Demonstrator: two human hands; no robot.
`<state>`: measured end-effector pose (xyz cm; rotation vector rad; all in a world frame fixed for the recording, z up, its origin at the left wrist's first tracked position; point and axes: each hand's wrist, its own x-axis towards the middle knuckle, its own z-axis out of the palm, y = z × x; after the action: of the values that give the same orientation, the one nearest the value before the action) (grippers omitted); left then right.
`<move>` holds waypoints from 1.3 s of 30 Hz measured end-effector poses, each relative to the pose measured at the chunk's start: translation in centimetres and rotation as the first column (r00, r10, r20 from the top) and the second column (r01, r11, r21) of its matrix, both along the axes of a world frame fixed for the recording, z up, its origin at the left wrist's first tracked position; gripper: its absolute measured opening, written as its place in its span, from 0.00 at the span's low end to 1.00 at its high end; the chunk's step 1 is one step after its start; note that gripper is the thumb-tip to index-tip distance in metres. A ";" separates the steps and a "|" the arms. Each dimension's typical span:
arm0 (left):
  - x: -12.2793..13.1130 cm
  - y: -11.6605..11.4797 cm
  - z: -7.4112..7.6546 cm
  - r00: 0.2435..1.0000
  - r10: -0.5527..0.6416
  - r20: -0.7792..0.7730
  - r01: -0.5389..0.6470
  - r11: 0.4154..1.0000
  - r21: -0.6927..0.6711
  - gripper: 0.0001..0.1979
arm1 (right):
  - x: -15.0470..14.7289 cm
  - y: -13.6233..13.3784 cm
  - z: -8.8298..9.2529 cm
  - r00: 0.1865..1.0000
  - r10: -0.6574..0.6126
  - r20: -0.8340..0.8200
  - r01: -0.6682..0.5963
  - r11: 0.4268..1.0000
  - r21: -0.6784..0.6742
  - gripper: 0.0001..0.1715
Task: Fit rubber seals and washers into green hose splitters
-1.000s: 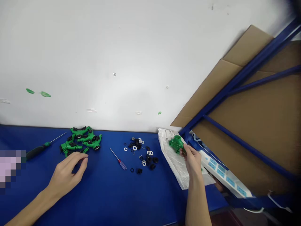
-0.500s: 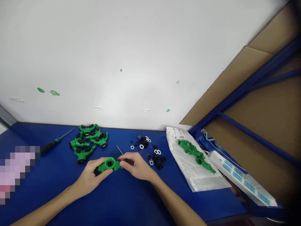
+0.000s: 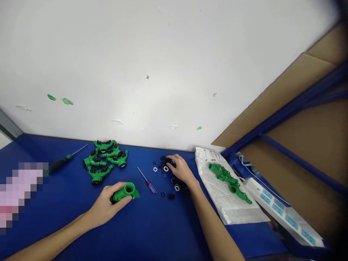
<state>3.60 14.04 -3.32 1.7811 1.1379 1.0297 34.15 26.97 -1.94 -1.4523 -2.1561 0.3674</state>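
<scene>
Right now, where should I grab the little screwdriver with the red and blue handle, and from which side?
Pinch the small screwdriver's handle from the side nearest you, coming down from above. The handle is the thick near end, and the thin shaft points away toward the wall. Loose black rings lie to its right, so stay off that side.

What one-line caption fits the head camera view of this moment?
Left hand holds a green hose fitting above a blue bench while the right hand touches small black and white washers.

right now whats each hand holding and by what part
The left hand grips a green plastic hose connector by its body; the right hand shows no clear hold.
</scene>
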 end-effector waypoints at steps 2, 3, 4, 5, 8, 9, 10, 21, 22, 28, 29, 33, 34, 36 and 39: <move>0.0 -0.1 0.2 1.000 -0.003 -0.007 0.003 1.000 -0.002 0.10 | -0.1 0.1 -0.1 1.000 -0.003 -0.025 0.003 1.000 0.008 0.11; 0.0 -0.1 0.3 1.000 -0.006 -0.012 0.006 1.000 -0.001 0.10 | 0.0 0.2 -0.2 0.999 -0.008 -0.043 0.009 1.000 0.017 0.09; 0.0 -0.1 0.4 1.000 -0.009 -0.017 0.009 1.000 0.002 0.09 | 0.1 0.2 -0.1 0.998 -0.014 -0.063 0.016 0.999 0.028 0.08; 0.0 -0.2 0.4 1.000 -0.013 -0.022 0.013 1.000 0.005 0.09 | 0.2 0.1 -0.1 0.996 -0.023 -0.086 0.027 0.999 0.040 0.07; 0.0 -0.1 0.3 0.999 -0.014 -0.034 0.015 1.000 0.018 0.08 | 0.4 -0.2 0.1 0.986 -0.047 -0.161 0.059 0.996 0.066 0.07; 0.0 -0.1 0.3 0.999 -0.009 -0.037 0.010 1.000 0.023 0.08 | 0.4 -0.3 0.1 0.982 -0.049 -0.182 0.062 0.996 0.068 0.07; 0.0 -0.1 0.3 0.999 -0.004 -0.040 0.005 1.000 0.027 0.09 | 0.3 -0.5 0.2 0.979 -0.048 -0.199 0.062 0.996 0.067 0.07; -0.2 0.0 0.3 0.999 -0.028 -0.043 0.028 1.000 0.013 0.10 | -1.2 -2.3 0.7 0.995 0.022 -0.097 -0.028 0.998 -0.059 0.17; -0.2 0.1 0.3 0.999 -0.027 -0.043 0.027 1.000 0.012 0.10 | -1.1 -2.3 0.8 0.997 0.037 -0.072 -0.043 0.996 -0.076 0.16; -0.2 0.0 0.2 0.999 -0.028 -0.047 0.028 1.000 0.005 0.09 | -0.3 -2.7 1.6 0.995 0.094 0.016 -0.091 0.984 -0.151 0.11; -0.2 -0.1 0.3 0.999 -0.029 -0.047 0.029 1.000 0.003 0.09 | -0.4 -2.9 1.8 0.994 0.104 0.021 -0.100 0.982 -0.163 0.12; -0.1 -0.1 0.4 0.998 -0.030 -0.051 0.029 1.000 -0.009 0.10 | -1.5 -3.9 2.0 0.986 0.163 0.030 -0.153 0.966 -0.210 0.16; -0.1 -0.1 0.4 0.998 -0.030 -0.052 0.030 0.999 -0.012 0.10 | -1.9 -4.1 2.0 0.984 0.174 0.033 -0.163 0.963 -0.214 0.17; -0.1 0.0 0.4 0.998 -0.031 -0.054 0.030 0.999 -0.016 0.10 | -2.2 -4.2 2.0 0.984 0.174 0.038 -0.163 0.965 -0.204 0.16; -0.2 0.0 0.3 0.998 -0.035 -0.054 0.034 0.999 -0.020 0.10 | -1.8 -3.7 1.9 0.992 0.120 0.035 -0.113 0.981 -0.157 0.13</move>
<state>3.45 14.03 -3.07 1.8168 1.1428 0.9522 32.32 23.25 -0.07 -1.4317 -2.2984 0.5611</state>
